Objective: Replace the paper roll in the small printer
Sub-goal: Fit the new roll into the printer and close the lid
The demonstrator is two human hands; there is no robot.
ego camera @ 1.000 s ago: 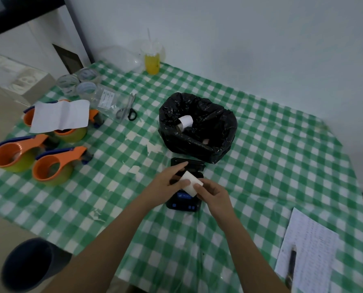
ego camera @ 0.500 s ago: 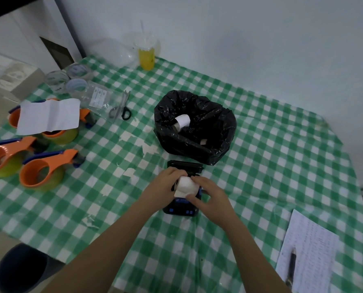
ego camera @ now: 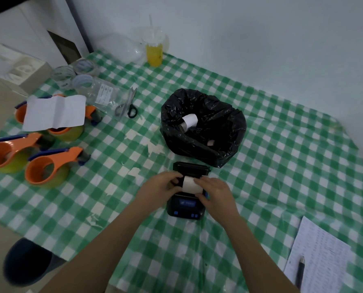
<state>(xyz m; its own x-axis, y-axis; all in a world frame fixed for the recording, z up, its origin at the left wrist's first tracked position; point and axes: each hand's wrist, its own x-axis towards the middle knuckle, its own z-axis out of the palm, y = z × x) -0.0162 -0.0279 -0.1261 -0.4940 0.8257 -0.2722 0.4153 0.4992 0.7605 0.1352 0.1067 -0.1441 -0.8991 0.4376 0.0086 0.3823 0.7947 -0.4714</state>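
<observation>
A small black printer (ego camera: 185, 210) with a lit blue screen lies on the green checked tablecloth, its lid (ego camera: 190, 167) tipped open toward the far side. A white paper roll (ego camera: 191, 184) sits low in the open compartment. My left hand (ego camera: 159, 188) grips the roll's left end and my right hand (ego camera: 217, 195) holds its right end and front edge. Behind the printer stands a black bag-lined bin (ego camera: 203, 127) with another white paper roll (ego camera: 189, 121) inside it.
Three orange tape dispensers (ego camera: 47, 166) and a white sheet (ego camera: 54, 112) lie at the left. Scissors (ego camera: 127, 105), clear tape rolls (ego camera: 82, 81) and a yellow drink cup (ego camera: 154, 49) are at the back. A written page with a pen (ego camera: 300, 272) lies at the right front.
Both hands have lowered the white roll from above the printer into its open compartment. The view has shifted slightly.
</observation>
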